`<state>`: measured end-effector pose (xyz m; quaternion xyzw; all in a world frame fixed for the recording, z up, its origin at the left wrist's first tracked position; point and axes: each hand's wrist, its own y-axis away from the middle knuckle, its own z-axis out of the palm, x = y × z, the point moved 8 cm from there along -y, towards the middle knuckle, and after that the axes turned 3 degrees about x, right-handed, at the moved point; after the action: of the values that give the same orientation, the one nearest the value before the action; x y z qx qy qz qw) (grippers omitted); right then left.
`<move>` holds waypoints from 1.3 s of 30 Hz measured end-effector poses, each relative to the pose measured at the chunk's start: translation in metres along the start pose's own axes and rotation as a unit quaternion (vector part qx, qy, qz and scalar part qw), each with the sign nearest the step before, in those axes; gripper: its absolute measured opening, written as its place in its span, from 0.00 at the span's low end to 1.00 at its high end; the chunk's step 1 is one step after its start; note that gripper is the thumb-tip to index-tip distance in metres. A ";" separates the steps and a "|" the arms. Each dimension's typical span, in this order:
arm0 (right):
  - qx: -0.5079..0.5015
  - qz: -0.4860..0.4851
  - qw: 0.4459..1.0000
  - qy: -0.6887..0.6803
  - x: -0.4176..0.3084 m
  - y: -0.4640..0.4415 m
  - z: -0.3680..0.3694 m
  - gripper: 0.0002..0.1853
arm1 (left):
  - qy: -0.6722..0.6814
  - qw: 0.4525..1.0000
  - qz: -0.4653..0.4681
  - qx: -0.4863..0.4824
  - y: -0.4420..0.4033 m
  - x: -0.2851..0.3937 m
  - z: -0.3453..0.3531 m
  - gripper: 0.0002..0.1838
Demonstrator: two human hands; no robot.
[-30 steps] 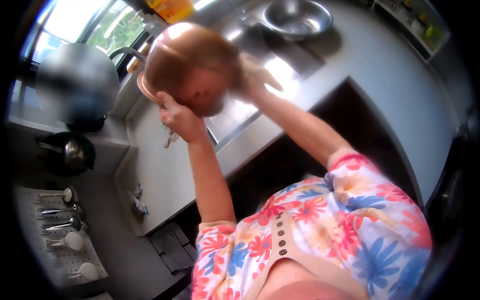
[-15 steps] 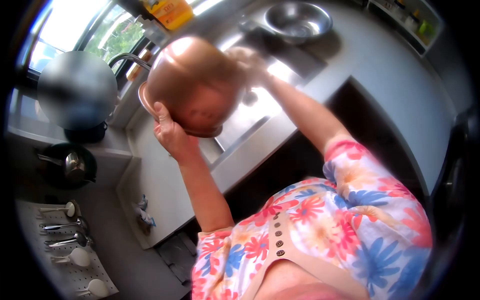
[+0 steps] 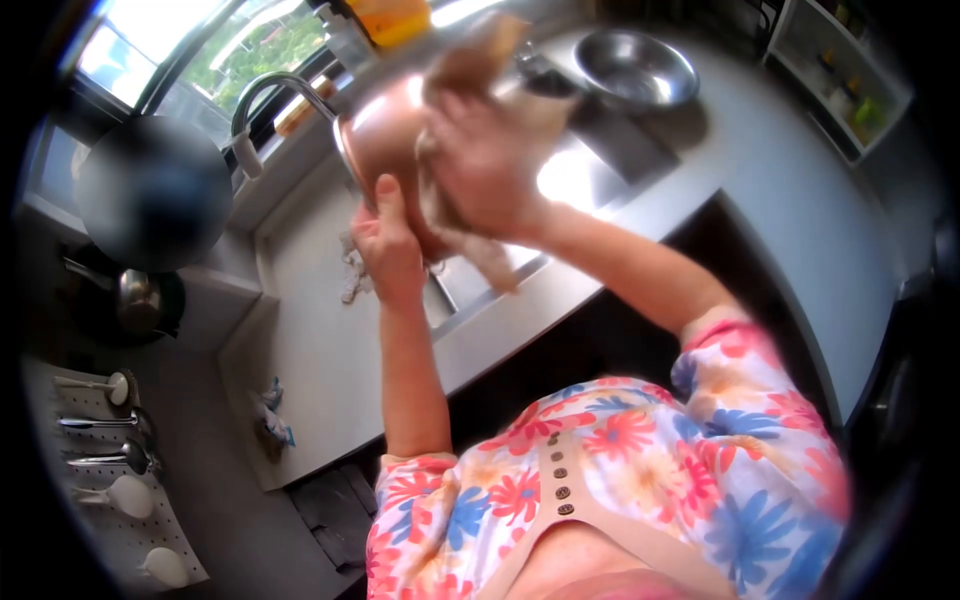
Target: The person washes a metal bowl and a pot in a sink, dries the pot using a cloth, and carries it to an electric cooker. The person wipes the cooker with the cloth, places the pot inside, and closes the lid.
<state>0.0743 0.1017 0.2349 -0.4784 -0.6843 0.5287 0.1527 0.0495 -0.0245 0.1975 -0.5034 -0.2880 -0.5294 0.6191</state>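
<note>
My left grip [image 3: 393, 250] is clamped on the bowl [image 3: 385, 135] between my hands, cloth [image 3: 487, 262] now showing against it under my right grip [image 3: 485, 170], closure too blurred to tell, so rubbing looks under way.

Single head-worn view, facing forward and down over counter [image 3: 815, 250], near the hands [image 3: 390, 250], dark-edged, seemingly tilted

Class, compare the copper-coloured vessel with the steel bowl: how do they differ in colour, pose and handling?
Colour: the copper-coloured vessel is pinkish-brown; the steel bowl is silver.
Pose: the vessel is tilted, its rim towards the tap; the bowl stands upright on the counter.
Handling: the left hand grips the vessel; no hand touches the bowl.
Shared: both have shiny surfaces.
</note>
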 end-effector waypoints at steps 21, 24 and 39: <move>0.002 0.484 0.624 -0.614 0.135 0.051 0.042 0.15 | 0.074 0.997 -0.032 -0.018 0.010 0.024 -0.011 0.17; 0.089 0.499 0.615 -0.604 0.111 0.062 0.026 0.15 | 0.066 0.998 -0.015 -0.016 0.009 0.020 -0.004 0.17; 0.204 0.477 0.617 -0.592 0.092 0.070 -0.026 0.17 | 0.008 0.999 0.010 0.039 0.013 -0.012 0.007 0.19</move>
<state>0.0816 0.1911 0.1572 -0.2773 -0.1770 0.8218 -0.4652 0.0595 -0.0143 0.1852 -0.4776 -0.2980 -0.5157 0.6459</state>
